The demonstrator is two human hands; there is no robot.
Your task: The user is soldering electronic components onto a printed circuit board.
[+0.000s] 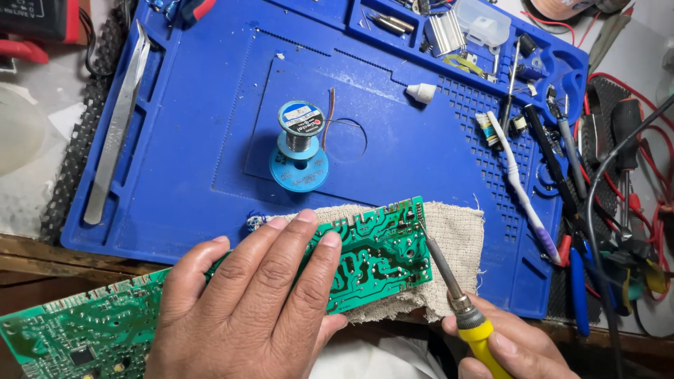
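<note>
Two hands are at work low in the frame. The board, lying on a cloth over the blue mat, is pressed flat under the left hand, whose fingers are spread wide and grasp nothing. The iron is gripped by the right hand, fingers clenched on its yellow handle, and its tip is set on the board's upper right corner. Soldering of a joint appears to be in hand; solder from the spool at centre would be needed next.

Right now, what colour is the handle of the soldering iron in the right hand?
Yellow. The soldering iron handle shows best in the head view, held in the right hand.
</note>
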